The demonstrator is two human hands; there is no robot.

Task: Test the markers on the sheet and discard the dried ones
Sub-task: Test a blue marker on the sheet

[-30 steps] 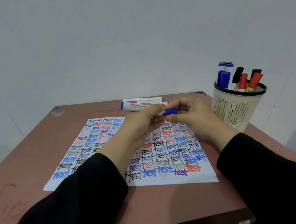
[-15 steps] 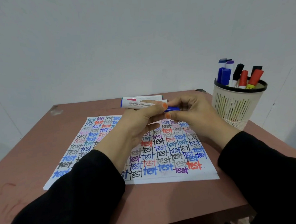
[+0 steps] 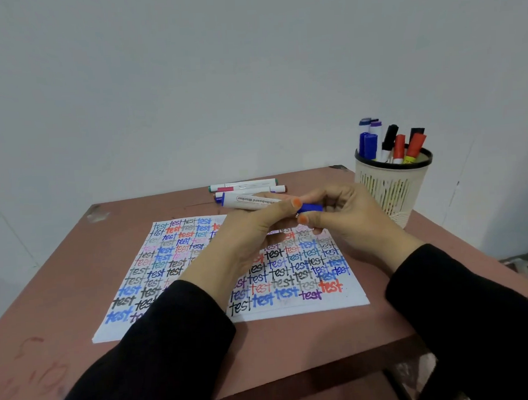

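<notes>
The left hand [image 3: 252,231] curls its fingers and thumb round the white-barrelled whiteboard marker [image 3: 253,200], held level above the far edge of the white paper sheet [image 3: 308,307]. The right hand [image 3: 349,216] pinches the blue plastic cap [image 3: 311,207] at the marker's end. Half a second ago the thumbs were pushed together and only a sliver of blue showed; now the cap's full length is exposed, so the cap is probably being worked, though whether it sits on or off the tip is hidden. The sheet, covered in coloured "test" words, lies on one reddish-brown table [image 3: 62,287]. Beyond the hands lie loose capped markers [image 3: 246,184], two or three, overlapping. At the right, one cream slotted basket [image 3: 390,190] holds upright markers [image 3: 370,145], eight by their caps.
</notes>
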